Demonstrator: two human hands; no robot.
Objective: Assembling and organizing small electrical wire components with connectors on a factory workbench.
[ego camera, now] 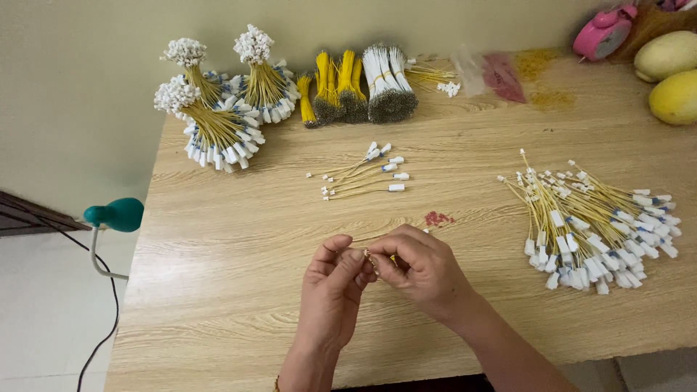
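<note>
Head view looks down on a pale wooden tabletop [239,290], with both hands meeting near the middle of its near edge. Left hand [335,287] and right hand [421,267] have their fingertips pinched together on a short yellow wire [377,259], of which only a small piece shows between the fingers; what sits on its end is probably a small metal terminal, though it is too tiny to be sure. Just beyond the right hand lies a little patch of red bits [438,218]. Farther toward the middle of the tabletop rests a small loose group of finished wires [367,174] with white end pieces. Near the right edge spreads a large fan-shaped pile of wires [595,225], yellow with white connectors. At the far left corner stand three tied bundles [221,101] of the same wires, and along the far edge lie yellow and white wire sheaves [359,87]. A pink alarm clock [602,33] and two yellowish fruits [671,76] occupy the far right corner.
</note>
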